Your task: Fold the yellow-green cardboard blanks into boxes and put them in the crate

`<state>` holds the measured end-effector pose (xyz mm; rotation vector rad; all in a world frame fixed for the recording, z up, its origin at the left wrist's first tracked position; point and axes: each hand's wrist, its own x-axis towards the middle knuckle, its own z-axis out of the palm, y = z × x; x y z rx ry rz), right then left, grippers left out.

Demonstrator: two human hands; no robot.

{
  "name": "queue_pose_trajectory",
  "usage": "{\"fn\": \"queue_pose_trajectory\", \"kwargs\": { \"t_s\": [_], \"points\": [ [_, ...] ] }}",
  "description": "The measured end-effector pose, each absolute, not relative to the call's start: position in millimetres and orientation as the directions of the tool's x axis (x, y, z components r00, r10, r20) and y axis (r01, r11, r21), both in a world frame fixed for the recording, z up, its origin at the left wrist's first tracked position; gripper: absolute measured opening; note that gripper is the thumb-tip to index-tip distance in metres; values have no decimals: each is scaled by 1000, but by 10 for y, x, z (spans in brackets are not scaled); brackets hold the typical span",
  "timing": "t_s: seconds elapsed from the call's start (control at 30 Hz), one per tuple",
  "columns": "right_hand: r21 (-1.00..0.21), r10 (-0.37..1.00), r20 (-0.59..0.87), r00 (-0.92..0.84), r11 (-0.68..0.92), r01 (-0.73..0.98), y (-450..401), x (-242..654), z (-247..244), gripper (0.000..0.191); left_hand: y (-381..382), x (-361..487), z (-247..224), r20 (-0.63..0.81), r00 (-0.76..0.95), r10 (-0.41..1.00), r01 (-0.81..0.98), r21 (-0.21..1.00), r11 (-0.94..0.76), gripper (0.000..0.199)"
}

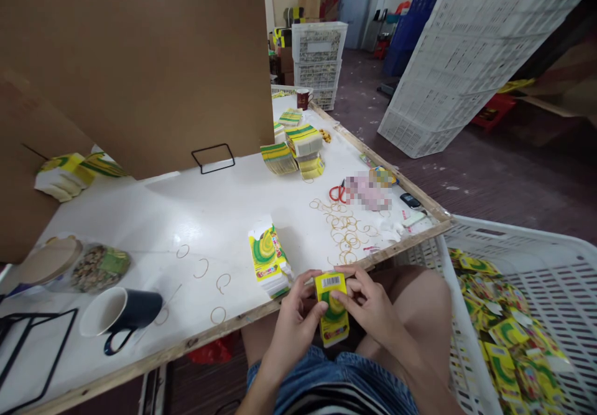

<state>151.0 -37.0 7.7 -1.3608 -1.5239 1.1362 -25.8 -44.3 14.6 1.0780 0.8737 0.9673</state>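
Between both hands, over my lap at the table's front edge, is a small yellow and green carton (pixel 333 318) with a barcode near its top. My left hand (pixel 298 315) grips its left side, thumb on the front face. On the right side, my right hand (pixel 370 306) holds it with the thumb pressed to the front. The fingers behind the carton are partly hidden. Just left of my hands, a stack of similar flat cartons (pixel 268 256) lies on the white table (pixel 196 216). Loose rubber bands (pixel 347 231) are scattered beyond my right hand.
A dark mug (pixel 135 309) and a bag of nuts (pixel 101 265) stand at the left. Red-handled scissors (pixel 337 193) and bundled cartons (pixel 303 140) lie farther back. At my right, a white crate (pixel 555 247) holds many yellow-green packs. A large cardboard sheet (pixel 140 60) rises behind.
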Motion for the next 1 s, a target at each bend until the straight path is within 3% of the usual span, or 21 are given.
{"fn": "queue_pose_trajectory", "kwargs": {
  "t_s": [0.23, 0.47, 1.0],
  "points": [
    [-962, 990, 144, 15, 136, 235, -412, 1546, 58, 19, -450, -208, 183, -99, 360, 928, -278, 938, 208, 42],
    [-996, 997, 72, 41, 74, -44, -429, 1570, 24, 16, -475, -144, 182, -100, 377, 921, -272, 938, 213, 38],
    [-999, 995, 28, 95, 32, -40, -420, 1543, 105, 23, -511, -90, 136, -63, 362, 930, -178, 975, 136, 48]
  ]
}}
